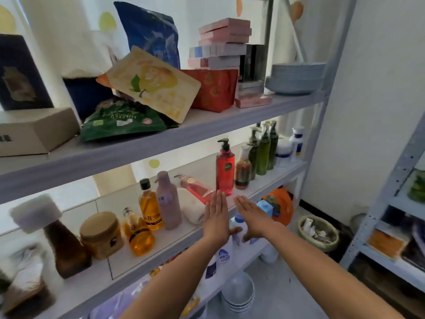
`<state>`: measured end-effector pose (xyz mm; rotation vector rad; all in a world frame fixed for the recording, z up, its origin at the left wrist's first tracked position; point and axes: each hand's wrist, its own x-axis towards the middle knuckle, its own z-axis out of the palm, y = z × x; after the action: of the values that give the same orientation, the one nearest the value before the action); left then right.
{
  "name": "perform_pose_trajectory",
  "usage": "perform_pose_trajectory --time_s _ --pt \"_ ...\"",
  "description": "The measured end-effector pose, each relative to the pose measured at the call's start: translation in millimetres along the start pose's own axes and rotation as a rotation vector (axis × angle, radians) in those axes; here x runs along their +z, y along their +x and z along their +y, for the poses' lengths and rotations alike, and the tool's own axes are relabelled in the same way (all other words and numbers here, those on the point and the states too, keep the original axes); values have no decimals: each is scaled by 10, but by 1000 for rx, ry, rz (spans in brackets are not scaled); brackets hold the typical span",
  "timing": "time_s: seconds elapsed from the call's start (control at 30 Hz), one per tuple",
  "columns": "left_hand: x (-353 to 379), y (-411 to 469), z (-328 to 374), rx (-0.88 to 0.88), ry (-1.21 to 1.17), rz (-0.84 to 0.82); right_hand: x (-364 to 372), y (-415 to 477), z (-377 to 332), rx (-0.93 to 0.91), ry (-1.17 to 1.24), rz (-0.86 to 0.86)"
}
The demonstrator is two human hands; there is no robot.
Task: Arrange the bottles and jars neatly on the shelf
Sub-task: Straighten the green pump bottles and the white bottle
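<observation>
Your pink bottle (195, 188) lies tipped on the middle shelf (165, 240), against the upright red pump bottle (225, 168). Your left hand (216, 217) and right hand (253, 215) are flat, open, empty; a careless sweep could topple that pump bottle.

Both bare forearms reach up from the lower frame toward its centre. The left hand (215, 218) and right hand (252, 215) are flat and empty, fingers straight together, palms angled toward each other.
</observation>
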<state>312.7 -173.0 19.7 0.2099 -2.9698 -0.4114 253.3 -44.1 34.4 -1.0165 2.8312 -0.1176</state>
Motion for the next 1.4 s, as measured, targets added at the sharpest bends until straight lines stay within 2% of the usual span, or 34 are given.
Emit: perform_pose_trajectory --time_s 0.37,0.53,0.7,0.9,1.0,1.17,1.23,1.4 --pt "556 1414 1016 149 42 -31 -117 595 1656 31 -23 -33" --pt "820 2063 1654 95 21 -3 -157 908 2581 -5 -61 -54" --pt "1042 2591 2166 -18 10 -12 -361 1109 3385 -25 5 -78" --pt "1126 3122 2475 -49 34 9 -403 1456 4013 97 236 -94" --pt "1095 3469 2544 -26 27 81 -467 1718 4163 158 371 -32" --pt "1067 3986 2640 47 60 137 -309 2300 4536 372 600 113" --pt "1091 4156 2681 15 59 142 -121 2600 4772 411 666 128" --pt "1099 4431 2752 -152 90 110 -414 2664 4670 460 836 102"
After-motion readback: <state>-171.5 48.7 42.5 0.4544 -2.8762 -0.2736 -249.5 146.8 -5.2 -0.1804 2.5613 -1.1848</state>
